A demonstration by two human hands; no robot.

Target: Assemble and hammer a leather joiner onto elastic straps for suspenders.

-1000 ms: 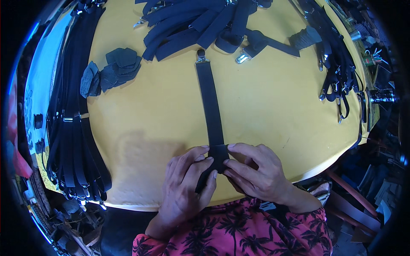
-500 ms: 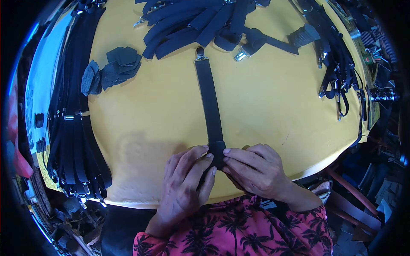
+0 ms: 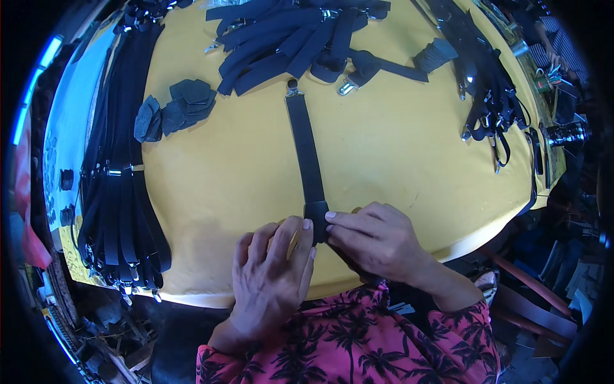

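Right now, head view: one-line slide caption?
Left hand and right hand touch opposite edges of a black strap on a yellow table, metal clip at its far end.

From where I stand, the head-worn fisheye camera faces downward, near above the left hand (image 3: 268,275), right hand (image 3: 378,240) and yellow table (image 3: 220,182).

Moderately bright, cool light covers the yellow table (image 3: 396,160), with a glaring bluish-white strip of light (image 3: 49,52) at the far left and a sharp glint on a metal clip (image 3: 347,88). A faint, soft shadow lies beyond the left hand (image 3: 272,272), which looks fairly crisp. Fisheye distortion bows the table's edges; dim, murky surroundings fade into black corners.
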